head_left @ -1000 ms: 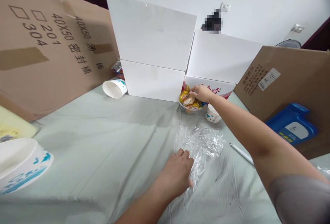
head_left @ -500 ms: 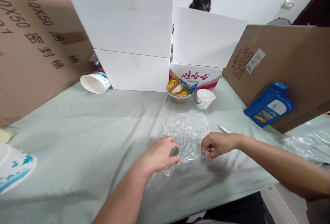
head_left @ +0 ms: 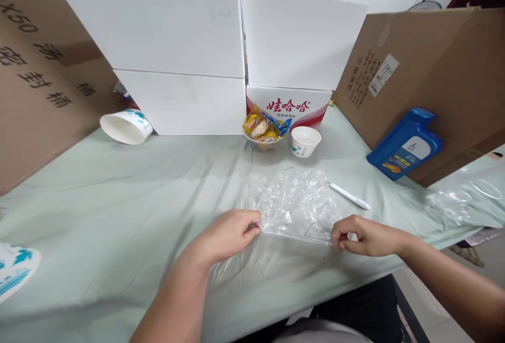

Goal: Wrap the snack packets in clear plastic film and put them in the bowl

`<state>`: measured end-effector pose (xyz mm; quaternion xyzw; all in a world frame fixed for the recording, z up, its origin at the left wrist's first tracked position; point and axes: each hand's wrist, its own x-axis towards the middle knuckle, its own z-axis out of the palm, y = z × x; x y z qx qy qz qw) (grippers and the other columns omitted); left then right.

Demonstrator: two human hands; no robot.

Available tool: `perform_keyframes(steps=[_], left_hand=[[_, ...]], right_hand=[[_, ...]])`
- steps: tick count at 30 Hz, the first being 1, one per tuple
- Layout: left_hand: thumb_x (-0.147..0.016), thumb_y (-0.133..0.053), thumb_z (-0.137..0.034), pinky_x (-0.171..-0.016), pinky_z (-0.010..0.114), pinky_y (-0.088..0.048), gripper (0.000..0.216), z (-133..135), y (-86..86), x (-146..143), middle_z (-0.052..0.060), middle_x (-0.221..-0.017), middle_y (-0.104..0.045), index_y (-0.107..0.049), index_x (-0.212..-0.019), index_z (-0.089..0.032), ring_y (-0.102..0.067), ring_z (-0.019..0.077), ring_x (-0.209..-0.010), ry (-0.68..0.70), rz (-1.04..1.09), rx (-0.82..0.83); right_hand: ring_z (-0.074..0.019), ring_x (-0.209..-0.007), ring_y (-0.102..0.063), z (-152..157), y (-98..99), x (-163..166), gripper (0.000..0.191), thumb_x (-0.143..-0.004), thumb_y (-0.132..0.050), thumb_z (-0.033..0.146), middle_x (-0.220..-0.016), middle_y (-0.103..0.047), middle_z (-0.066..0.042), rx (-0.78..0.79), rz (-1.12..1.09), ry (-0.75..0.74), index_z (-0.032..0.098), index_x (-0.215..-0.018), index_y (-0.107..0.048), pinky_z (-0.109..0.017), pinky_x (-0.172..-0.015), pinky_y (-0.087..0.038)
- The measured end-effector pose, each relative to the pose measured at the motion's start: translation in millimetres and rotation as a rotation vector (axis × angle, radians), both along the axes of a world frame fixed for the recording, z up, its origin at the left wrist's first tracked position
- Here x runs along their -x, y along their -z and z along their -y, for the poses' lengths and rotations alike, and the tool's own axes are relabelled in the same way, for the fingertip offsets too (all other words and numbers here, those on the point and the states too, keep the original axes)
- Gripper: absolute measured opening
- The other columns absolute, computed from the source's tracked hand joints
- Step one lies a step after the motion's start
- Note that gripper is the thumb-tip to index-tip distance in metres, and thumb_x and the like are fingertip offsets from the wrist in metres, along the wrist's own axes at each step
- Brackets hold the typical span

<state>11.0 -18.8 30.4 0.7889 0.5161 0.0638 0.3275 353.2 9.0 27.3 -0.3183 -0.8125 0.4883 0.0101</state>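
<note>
A crinkled clear plastic bag (head_left: 298,203) lies on the pale green cloth, its near edge stretched straight between my two hands. My left hand (head_left: 232,232) pinches the near left corner of the plastic. At the near right corner, my right hand (head_left: 361,235) has thumb and fingers closed on the same edge. A white pen (head_left: 349,195) rests on the cloth just beyond my right hand. Past the plastic stand a bowl of wrapped snacks (head_left: 265,131) and a white paper cup (head_left: 305,141), both untouched.
White boxes (head_left: 181,103) form a wall at the back, a person's head behind them. Cardboard boxes (head_left: 418,80) flank both sides. A blue bottle (head_left: 406,143) leans at right. One paper cup (head_left: 126,126) lies tipped at left; another (head_left: 18,269) is cut off nearer me.
My hands have moved apart and closed on the plastic's near corners, pulling its edge taut and spreading it wider. The pen is now uncovered. The view has shifted slightly.
</note>
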Motion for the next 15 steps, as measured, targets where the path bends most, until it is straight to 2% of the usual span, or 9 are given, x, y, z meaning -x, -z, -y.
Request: perform_keyframes(steps=[2, 4, 7, 10, 13, 15], left_hand=[[-0.087, -0.045, -0.029, -0.063, 0.027, -0.041, 0.017, -1.0, -3.0, 8.1, -0.002, -0.070, -0.064, -0.056, -0.076, -0.021, -0.061, 0.0166, -0.068, -0.040, 0.083, 0.155], [-0.086, -0.046, -0.033, -0.063, 0.027, -0.043, 0.017, -3.3, -1.2, 13.5, -0.002, -0.070, -0.064, -0.053, -0.075, -0.021, -0.064, 0.0167, -0.068, -0.088, 0.157, 0.222], [-0.083, -0.047, -0.035, -0.065, 0.027, -0.044, 0.017, -8.0, 7.1, 16.4, -0.002, -0.074, -0.063, -0.050, -0.074, -0.021, -0.066, 0.0171, -0.067, -0.206, 0.174, 0.190], [-0.083, -0.047, -0.038, -0.065, 0.028, -0.045, 0.018, -11.8, 14.3, 16.9, -0.002, -0.075, -0.063, -0.051, -0.076, -0.021, -0.066, 0.0173, -0.066, -0.283, 0.172, 0.169], [-0.085, -0.044, -0.038, -0.065, 0.029, -0.045, 0.021, -14.8, 17.1, 15.8, -0.002, -0.075, -0.064, -0.049, -0.073, -0.021, -0.066, 0.0164, -0.062, -0.381, 0.192, 0.142], [-0.086, -0.041, -0.036, -0.064, 0.029, -0.045, 0.022, -17.1, 17.8, 13.6, -0.001, -0.075, -0.066, -0.047, -0.072, -0.021, -0.065, 0.0155, -0.057, -0.450, 0.174, 0.117]], right_hand=[[-0.0154, -0.073, -0.065, -3.0, 3.0, -3.8, 0.016, -0.090, -0.056, 0.032, -0.081, -0.067, -0.004, 0.221, -0.082, 0.106, 0.017, -0.093, -0.062, -0.029, -0.067, -0.050], [-0.0146, -0.069, -0.065, -9.4, 8.5, -2.3, 0.026, -0.089, -0.059, 0.043, -0.078, -0.067, -0.003, 0.309, -0.183, 0.254, 0.017, -0.092, -0.059, -0.029, -0.064, -0.051], [-0.0143, -0.070, -0.065, -23.8, 18.4, 10.0, 0.032, -0.084, -0.063, 0.049, -0.078, -0.066, -0.003, 0.205, -0.265, 0.458, 0.017, -0.090, -0.059, -0.027, -0.063, -0.050], [-0.0154, -0.071, -0.066, -40.9, 25.6, 28.5, 0.031, -0.084, -0.061, 0.048, -0.079, -0.067, -0.003, 0.107, -0.288, 0.579, 0.018, -0.090, -0.059, -0.027, -0.061, -0.050], [-0.0152, -0.063, -0.065, -57.8, 29.4, 46.0, 0.023, -0.087, -0.053, 0.041, -0.077, -0.067, -0.002, -0.019, -0.182, 0.646, 0.020, -0.093, -0.059, -0.027, -0.054, -0.047], [-0.0149, -0.058, -0.063, -67.5, 31.7, 55.1, 0.020, -0.090, -0.048, 0.035, -0.072, -0.067, 0.000, -0.199, -0.024, 0.654, 0.021, -0.095, -0.060, -0.027, -0.055, -0.046]])
